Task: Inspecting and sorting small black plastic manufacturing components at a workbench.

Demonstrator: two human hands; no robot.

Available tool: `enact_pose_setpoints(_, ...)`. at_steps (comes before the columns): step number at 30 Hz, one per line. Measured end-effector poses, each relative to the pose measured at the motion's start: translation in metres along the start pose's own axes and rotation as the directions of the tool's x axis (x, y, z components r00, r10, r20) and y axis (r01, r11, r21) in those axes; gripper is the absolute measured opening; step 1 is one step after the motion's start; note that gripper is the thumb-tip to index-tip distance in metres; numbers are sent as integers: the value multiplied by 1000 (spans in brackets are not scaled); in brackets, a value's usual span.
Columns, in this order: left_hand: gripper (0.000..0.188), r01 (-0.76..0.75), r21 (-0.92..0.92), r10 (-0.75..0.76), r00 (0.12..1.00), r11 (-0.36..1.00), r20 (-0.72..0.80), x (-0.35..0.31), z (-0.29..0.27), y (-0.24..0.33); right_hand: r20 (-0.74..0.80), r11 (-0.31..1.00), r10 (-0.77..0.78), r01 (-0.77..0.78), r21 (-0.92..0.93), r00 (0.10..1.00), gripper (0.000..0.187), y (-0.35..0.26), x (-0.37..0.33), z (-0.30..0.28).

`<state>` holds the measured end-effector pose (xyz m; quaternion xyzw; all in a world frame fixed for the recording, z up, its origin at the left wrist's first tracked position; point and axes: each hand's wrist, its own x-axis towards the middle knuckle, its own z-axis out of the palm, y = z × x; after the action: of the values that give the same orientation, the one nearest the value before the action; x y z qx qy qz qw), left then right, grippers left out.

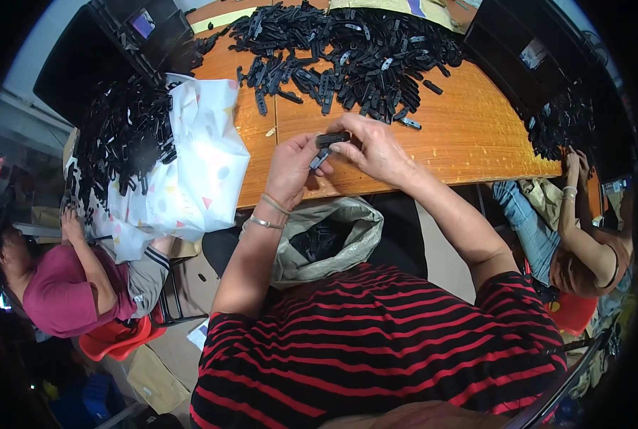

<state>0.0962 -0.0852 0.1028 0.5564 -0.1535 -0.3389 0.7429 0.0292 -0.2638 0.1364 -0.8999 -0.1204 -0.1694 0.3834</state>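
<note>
Over the table's near edge, my left hand (292, 170) and my right hand (377, 149) meet at a small black plastic part (332, 139). Both sets of fingers are closed around this part, with my left thumb against one end and my right fingers on the other. A second small dark grey part (318, 159) sticks out below it, by my left fingers. What the parts are for cannot be made out. Below my hands an open woven sack (367, 247) holds more black parts (322, 239).
A large heap of similar black parts (376, 57) covers the far middle of the wooden table (469, 136). Black crates (533, 53) stand at both sides. On the left, a person works by a heap on white patterned plastic (208, 157); another person sits at the right.
</note>
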Motion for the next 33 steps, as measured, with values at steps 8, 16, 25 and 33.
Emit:
enact_pose_setpoints(8,28,-210,1,208,969,978,-136,-23,16,-18,11,818,433,-398,416,901,19,10,-20,32)
enact_pose_setpoints(16,26,-236,-49,220,950,971,-221,-10,18,-24,-149,994,100,-104,-21,984,26,-8,-15,16)
enact_pose_setpoints(25,40,-254,8,251,949,967,-189,-14,17,-27,-61,982,121,-129,-141,991,29,-13,-15,20)
enact_pose_setpoints(33,48,-380,157,406,891,912,-202,-24,24,-16,-106,986,-31,13,-165,994,34,-13,-16,25)
